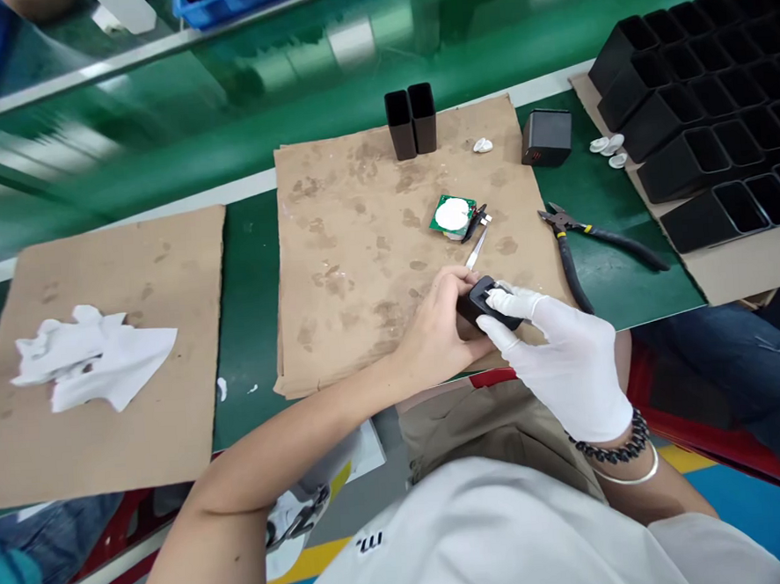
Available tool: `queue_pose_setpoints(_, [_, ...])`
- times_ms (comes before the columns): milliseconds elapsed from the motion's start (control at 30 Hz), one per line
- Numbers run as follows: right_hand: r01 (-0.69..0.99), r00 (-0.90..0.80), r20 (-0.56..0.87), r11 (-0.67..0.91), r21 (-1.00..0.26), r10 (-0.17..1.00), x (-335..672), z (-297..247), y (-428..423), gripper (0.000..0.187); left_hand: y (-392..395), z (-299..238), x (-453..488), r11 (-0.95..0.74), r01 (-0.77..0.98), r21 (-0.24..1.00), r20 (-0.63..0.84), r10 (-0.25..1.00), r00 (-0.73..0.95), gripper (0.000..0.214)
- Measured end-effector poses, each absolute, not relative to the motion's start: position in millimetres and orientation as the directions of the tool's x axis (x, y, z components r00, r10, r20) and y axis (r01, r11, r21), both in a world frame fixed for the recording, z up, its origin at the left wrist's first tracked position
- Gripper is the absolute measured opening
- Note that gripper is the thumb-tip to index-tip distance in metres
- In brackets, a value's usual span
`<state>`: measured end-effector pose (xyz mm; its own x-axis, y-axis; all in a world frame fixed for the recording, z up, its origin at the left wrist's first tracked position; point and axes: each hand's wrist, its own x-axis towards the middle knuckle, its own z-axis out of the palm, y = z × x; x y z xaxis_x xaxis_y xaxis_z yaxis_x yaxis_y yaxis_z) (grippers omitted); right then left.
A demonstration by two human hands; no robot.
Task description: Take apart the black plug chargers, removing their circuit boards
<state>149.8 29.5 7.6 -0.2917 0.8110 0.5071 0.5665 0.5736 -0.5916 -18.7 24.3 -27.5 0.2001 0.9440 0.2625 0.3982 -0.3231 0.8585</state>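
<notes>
Black plastic housing [487,302] gripped between my bare left hand [440,324] and gloved right hand [558,352]; assembly step underway, I judge; next needs the circuit board [453,214] seated

the bare left hand [440,324] and the gloved right hand [565,352] both grip a small black box [485,302] over a stained cardboard sheet [360,241]. tweezers [476,250] and a green circuit board [452,214] lie just beyond; pliers [589,249] rest to the right.

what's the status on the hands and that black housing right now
Left hand bare, gripping small black housing. Right hand gloved, fingers pressing on it. Tweezers and pliers lie close by.
</notes>
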Motion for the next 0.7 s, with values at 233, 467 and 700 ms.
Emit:
queue_pose_setpoints(233, [0.63, -0.198, 0.449, 0.464, -0.623, 0.871, 193.7, 35.5, 41.7, 0.021, 26.9, -21.5, -22.0, -0.388, 0.46, 0.798, 0.349, 0.921, 0.171, 0.055])
queue_pose_setpoints(467, [0.678, -0.209, 0.387, 0.418, -0.604, 0.898, 194.4, 11.4, 34.4, 0.029, 26.2, -21.4, -20.0, -0.363, 0.523, 0.771, 0.32, 0.931, 0.175, 0.058])
queue_pose_setpoints(700, [0.682, -0.194, 0.472, 0.464, -0.566, 0.86, 199.0, 17.0, 40.2, 0.023, 25.4, -20.0, -19.6, -0.348, 0.549, 0.76, 0.294, 0.937, 0.188, 0.053])
